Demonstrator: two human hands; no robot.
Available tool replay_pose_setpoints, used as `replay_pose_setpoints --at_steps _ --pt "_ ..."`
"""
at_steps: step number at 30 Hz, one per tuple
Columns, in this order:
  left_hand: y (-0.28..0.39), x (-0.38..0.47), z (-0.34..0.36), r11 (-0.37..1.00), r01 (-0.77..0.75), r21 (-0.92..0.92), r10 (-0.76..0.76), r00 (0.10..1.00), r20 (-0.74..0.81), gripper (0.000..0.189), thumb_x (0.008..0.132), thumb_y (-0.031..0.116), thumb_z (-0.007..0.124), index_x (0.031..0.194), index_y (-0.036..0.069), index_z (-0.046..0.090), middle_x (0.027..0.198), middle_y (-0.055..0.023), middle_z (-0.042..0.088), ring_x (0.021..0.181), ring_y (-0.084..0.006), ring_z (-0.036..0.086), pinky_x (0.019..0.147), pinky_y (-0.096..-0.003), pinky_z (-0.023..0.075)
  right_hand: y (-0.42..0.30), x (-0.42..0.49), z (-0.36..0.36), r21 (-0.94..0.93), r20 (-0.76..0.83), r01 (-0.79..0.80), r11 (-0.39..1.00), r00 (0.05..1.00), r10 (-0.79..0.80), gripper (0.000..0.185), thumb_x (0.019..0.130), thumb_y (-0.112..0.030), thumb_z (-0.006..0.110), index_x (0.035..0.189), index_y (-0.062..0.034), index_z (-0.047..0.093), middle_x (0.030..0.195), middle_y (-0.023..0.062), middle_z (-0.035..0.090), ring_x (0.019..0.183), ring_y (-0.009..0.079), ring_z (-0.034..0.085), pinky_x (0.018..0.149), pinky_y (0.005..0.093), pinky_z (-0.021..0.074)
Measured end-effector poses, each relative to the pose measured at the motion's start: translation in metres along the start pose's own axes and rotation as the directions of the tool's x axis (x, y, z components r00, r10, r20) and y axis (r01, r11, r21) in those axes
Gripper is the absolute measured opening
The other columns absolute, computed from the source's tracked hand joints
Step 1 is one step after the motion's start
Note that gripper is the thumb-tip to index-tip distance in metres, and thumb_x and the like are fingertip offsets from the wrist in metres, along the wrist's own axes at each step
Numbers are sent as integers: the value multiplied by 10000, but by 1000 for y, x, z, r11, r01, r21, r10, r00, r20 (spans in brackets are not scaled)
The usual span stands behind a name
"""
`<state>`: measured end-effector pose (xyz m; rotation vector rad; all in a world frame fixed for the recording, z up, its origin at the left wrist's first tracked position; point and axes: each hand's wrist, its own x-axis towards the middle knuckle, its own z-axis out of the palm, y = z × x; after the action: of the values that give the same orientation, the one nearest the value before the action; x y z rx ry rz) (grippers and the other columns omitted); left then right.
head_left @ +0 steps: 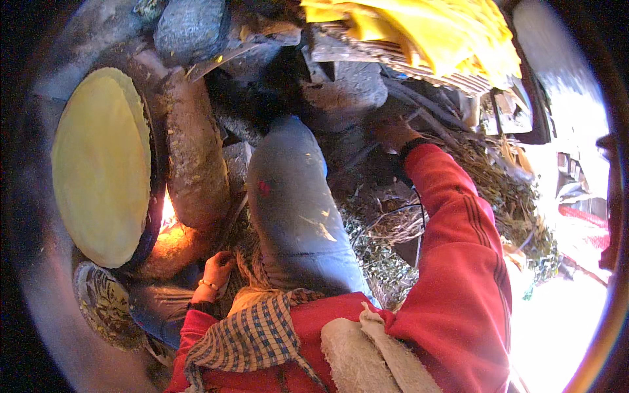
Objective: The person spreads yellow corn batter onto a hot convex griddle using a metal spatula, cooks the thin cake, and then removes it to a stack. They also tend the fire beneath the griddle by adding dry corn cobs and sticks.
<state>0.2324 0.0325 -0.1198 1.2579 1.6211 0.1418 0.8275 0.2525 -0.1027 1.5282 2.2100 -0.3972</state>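
A large round yellow flatbread (102, 167) lies on a dark round pan at the left, with fire (168, 211) glowing beside it. My left hand (218, 267), wearing a beaded bracelet, rests near my lap with its fingers curled; whether anything is in them cannot be told. My right hand (393, 133) reaches forward past my knee into shadow, near thin sticks (427, 110); its fingers are mostly hidden. Over a slatted support at the top right is a stack of yellow sheets (427, 34). A checked cloth (250, 334) covers part of my lap.
A thick clay-like block (196, 152) stands between the pan and my knee. Large stones (191, 29) lie at the top left. Dry twigs and leaves (388, 265) cover the ground at the right. A round vessel with a crusted surface (105, 304) stands below the pan.
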Motion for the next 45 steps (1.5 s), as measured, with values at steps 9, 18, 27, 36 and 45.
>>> replay_pose_setpoints --at_steps 9,18,27,36,45 --pt "13 1 -2 973 79 215 -86 996 22 299 812 159 663 1061 -5 639 980 -184 680 909 -265 664 815 -340 507 23 50 83 -105 -80 1 994 997 -9 383 889 -184 491 1268 -149 533 1300 96 539 1240 290 475 1047 475 348" --pt "32 4 1 979 -121 162 119 993 22 284 815 140 646 1064 4 642 993 -182 683 946 -263 664 826 -337 508 -55 -81 -119 -367 -103 -30 930 995 -8 147 789 -163 581 910 -113 648 943 83 649 955 256 616 855 398 456" --pt "-15 42 11 982 -185 -35 189 972 140 309 810 167 664 1084 24 663 1030 -160 685 899 -250 674 788 -338 518 -3 -419 -250 -524 -563 -450 723 820 102 186 695 -133 658 860 -91 583 870 101 601 871 265 596 859 422 418" --pt "24 18 4 948 -301 102 287 949 133 333 819 229 683 1071 11 668 1006 -161 688 918 -229 661 782 -357 520 -23 -856 -54 155 -504 -984 -87 -155 850 200 858 -229 563 871 -30 556 830 221 621 818 423 606 708 511 456" --pt "-13 45 -4 890 -323 321 299 946 125 385 835 304 667 1089 14 655 989 -136 689 849 -251 658 707 -358 515 -188 -825 304 232 151 -388 -892 -891 427 400 837 -279 564 1042 58 633 1060 168 659 950 293 656 844 412 524"
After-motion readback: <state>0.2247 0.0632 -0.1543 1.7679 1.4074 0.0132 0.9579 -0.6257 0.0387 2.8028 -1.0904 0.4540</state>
